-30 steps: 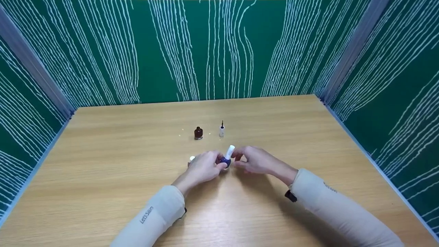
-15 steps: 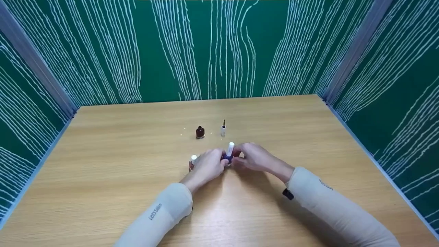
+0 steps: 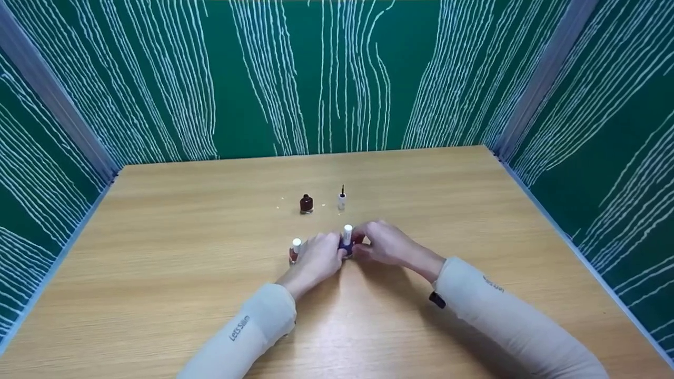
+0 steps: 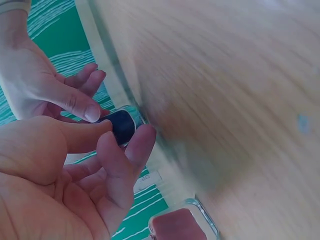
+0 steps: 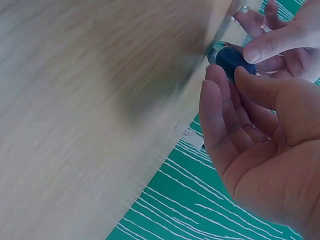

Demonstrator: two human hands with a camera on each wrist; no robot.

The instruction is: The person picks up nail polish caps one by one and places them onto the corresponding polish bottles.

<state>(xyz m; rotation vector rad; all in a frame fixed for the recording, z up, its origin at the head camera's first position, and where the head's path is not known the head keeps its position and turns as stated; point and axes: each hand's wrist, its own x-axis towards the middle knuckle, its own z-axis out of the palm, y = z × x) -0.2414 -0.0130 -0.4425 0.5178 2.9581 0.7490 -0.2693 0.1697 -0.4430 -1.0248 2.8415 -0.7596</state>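
Note:
A blue nail polish bottle [image 3: 346, 249] with a white cap stands upright on the table between my hands. My left hand [image 3: 316, 256] pinches it from the left with thumb and fingers. From the right, my right hand [image 3: 387, 243] holds the same bottle; its thumb and fingertips lie against the blue glass [image 5: 232, 61] in the right wrist view. Just left of my left hand stands a reddish nail polish bottle [image 3: 293, 256] with a white cap, partly covered by the hand. Its body [image 4: 180, 226] also shows low in the left wrist view.
Farther back on the wooden table [image 3: 174, 252] stands an uncapped dark red nail polish bottle [image 3: 306, 204]. To its right, a white cap [image 3: 342, 201] stands with its brush pointing up. Tiny pale flecks lie around them. Green walls with white lines [image 3: 368, 79] border the table.
The blue bottle has gone from tilted to upright, shifting slightly left and down. My right hand has followed it leftward. More of the reddish bottle shows beside my left hand.

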